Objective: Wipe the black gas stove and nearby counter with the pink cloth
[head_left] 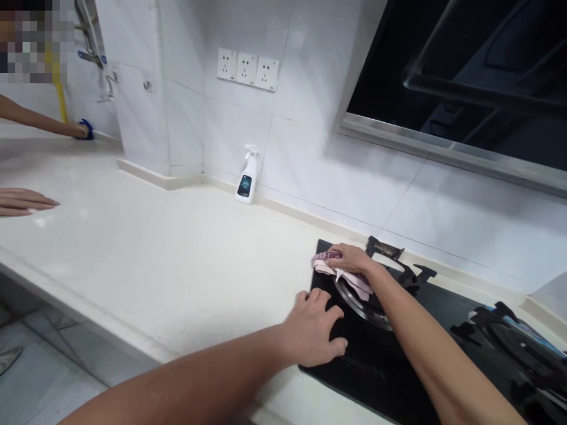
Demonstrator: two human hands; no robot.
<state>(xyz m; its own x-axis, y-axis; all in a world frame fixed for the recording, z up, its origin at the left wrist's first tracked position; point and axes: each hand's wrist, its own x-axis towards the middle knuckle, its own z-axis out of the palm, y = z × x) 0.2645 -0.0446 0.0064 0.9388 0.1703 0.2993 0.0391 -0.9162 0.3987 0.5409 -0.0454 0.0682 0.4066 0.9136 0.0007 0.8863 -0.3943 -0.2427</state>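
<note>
Two hands at the black glass gas hob (367, 378): my left hand (310, 330) lies open, fingers spread; my right hand (349, 258) clasps a soft, light pink cloth (341, 277), easily gathered anywhere.

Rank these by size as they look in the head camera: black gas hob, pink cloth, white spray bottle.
1. Black gas hob
2. Unranked: pink cloth and white spray bottle look similar, and the cloth is nearer the camera, so their order is unsure.

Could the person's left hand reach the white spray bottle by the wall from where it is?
Probably yes: the left hand sits by the black hob, and nothing appears to stand between it and the spray bottle across the white counter.
</note>
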